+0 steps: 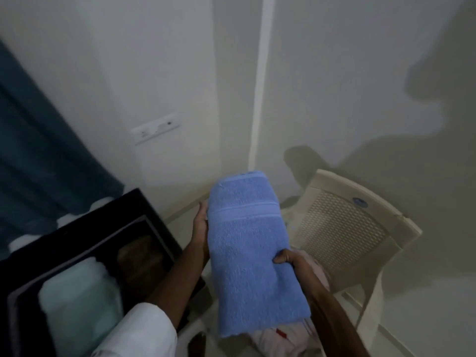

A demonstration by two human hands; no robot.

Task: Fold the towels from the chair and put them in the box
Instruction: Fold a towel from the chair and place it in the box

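A folded blue towel (247, 251) is held in the air between both hands, over the front left of the beige plastic chair (342, 228). My left hand (202, 217) presses flat against its left edge. My right hand (288, 258) grips its right edge with the thumb on top. Pale pink and white cloth (278, 338) lies on the chair seat under the towel, mostly hidden. The black box (152, 212) stands open at the left with a folded mint-green towel (79, 300) inside and a dark brown item (141, 256) beside it.
A white wall with a switch plate (155, 130) is straight ahead. A dark teal curtain (38, 150) hangs at the far left behind the box. Pale floor shows to the right of the chair.
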